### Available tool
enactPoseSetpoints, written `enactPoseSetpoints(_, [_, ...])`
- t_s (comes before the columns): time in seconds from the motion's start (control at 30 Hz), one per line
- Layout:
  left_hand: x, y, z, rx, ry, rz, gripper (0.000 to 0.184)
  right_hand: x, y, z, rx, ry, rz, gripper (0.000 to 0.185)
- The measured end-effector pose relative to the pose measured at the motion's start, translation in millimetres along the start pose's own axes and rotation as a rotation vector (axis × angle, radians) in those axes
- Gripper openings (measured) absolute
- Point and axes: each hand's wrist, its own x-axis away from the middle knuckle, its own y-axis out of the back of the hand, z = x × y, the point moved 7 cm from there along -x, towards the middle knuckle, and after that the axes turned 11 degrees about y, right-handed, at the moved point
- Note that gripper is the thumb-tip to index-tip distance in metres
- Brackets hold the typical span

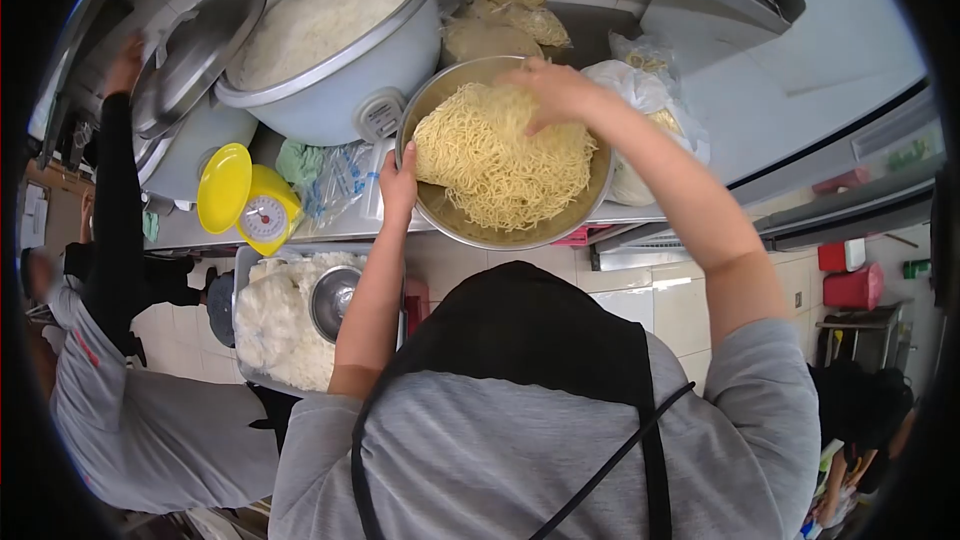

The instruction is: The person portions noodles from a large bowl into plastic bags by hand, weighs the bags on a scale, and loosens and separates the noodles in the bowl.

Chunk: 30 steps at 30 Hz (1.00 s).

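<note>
A wide metal bowl [440,218] full of thin yellow noodles [505,165] sits at the counter's front edge. My left hand [398,185] grips the bowl's left rim, thumb on the inside. Over the far right part of the bowl, my right hand [562,98] is curled, with a blurred clump of noodles at its fingers. Part of its grip is hidden and smeared by motion.
Left of the bowl stand a large rice tub [320,105] and a yellow dial scale [265,215]. Bagged noodles [505,25] lie behind; a white plastic bag [640,100] is right. Below is a rice bin [275,325] holding a metal bowl. A co-worker's arm [112,210] reaches toward a lid.
</note>
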Motion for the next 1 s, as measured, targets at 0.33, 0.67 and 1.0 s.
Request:
enactPoseSetpoints(0.33, [-4,-2,3,-0.020,-0.034,0.034,0.038,9,-113,45,0.094,-0.221,0.056,0.030])
enactPoseSetpoints(0.67, [-2,-2,1,-0.004,-0.044,0.030,0.037,9,-41,7,-0.089,-0.116,-0.226,0.054])
enactPoseSetpoints(1.0, [-8,-3,4,-0.003,-0.029,0.033,0.037,20,135,0,-0.380,-0.034,-0.466,0.045])
